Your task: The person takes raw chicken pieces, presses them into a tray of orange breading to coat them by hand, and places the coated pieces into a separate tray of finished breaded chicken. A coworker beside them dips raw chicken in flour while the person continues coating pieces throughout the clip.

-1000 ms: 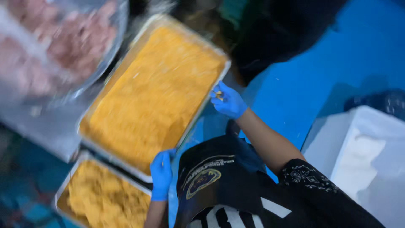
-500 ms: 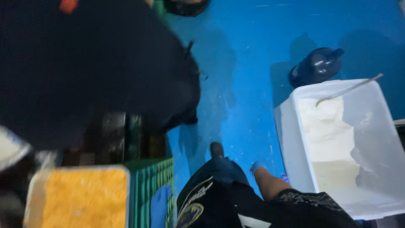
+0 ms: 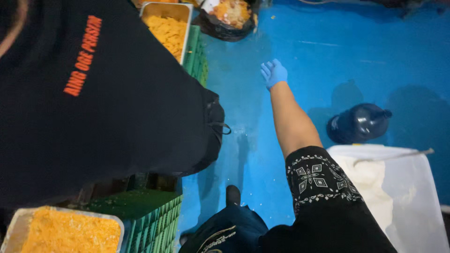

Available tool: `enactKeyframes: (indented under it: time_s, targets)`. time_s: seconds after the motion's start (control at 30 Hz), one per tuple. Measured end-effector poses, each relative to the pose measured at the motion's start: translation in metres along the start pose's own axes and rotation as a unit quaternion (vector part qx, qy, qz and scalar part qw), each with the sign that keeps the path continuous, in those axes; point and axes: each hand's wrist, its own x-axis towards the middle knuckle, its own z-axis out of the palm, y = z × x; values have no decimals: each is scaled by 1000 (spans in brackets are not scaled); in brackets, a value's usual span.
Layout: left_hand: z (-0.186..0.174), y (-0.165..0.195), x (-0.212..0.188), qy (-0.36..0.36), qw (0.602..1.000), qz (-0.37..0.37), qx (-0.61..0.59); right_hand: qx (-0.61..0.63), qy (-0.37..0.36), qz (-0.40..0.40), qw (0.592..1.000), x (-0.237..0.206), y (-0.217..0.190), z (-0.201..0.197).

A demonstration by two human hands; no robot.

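Since the frame half a second back, my right hand [image 3: 273, 73] has swung out from low at the frame's bottom to full arm's reach, upper centre of the frame. Gloved in blue, fingers loosely spread, it grips nothing and hangs in the air over the blue floor [image 3: 300, 42]. Left hand: not in view.

Nearest thing to the hand: a metal tray of yellow-orange crumb [image 3: 169, 29], upper left of it, resting on a green crate [image 3: 197, 58]. Hand and tray are apart. Beyond, at top centre, a dark bag with orange scraps [image 3: 229, 16].

Left half of frame: another person's black shirt [image 3: 103, 103], close to me. Lower left, a second crumb tray [image 3: 65, 232] on another green crate [image 3: 154, 220]. Right side: a dark jug [image 3: 358, 122] lying on the floor, and just below it a white tub [image 3: 412, 197] holding pale contents.

Risk, as I judge it: the floor looks wet and speckled, so leaning out this far could cost me my footing; the person beside me leaves little room, and a bump could jog a tray off its crate.
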Motion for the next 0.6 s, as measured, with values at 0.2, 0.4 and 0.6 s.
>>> enactKeyframes:
  time_s: [0.2,0.4,0.6]
  targets:
    - [-10,-7,-10,36,999,-13,-33,-345,58,77,934,-77,124,-25]
    - [-42,-42,-23,88,994,-19,-63,-685,-241,210,655,-263,301,-87]
    - [-94,-118,-70,161,984,19,-78,-540,-629,118,547,-439,414,-31]
